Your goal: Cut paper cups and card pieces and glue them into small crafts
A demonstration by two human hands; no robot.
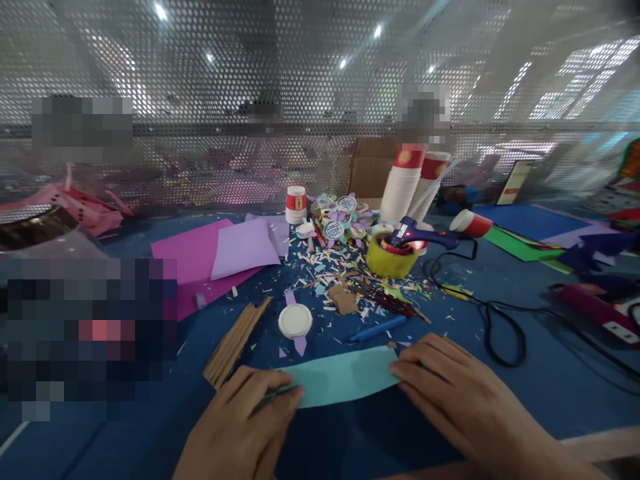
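Note:
A strip of light blue paper (345, 377) stretches between my two hands near the front of the blue table. My left hand (245, 413) pinches its left end between thumb and fingers. At the other end, my right hand (450, 387) grips the paper with its fingertips. Just beyond the strip lie a blue pen (379, 329) and a round white disc (295, 321) with lilac paper tabs, like a paper watch. A bundle of corrugated cardboard strips (237, 343) rests close to my left hand.
Paper scraps (320, 270) litter the table's middle. A glue gun (425, 235) sits on a yellow tape roll (393, 259), its black cord (487, 313) looping right. Stacked paper cups (400, 187) stand behind. Purple sheets (245, 247) lie left; a perforated metal screen (300, 87) rises at the back.

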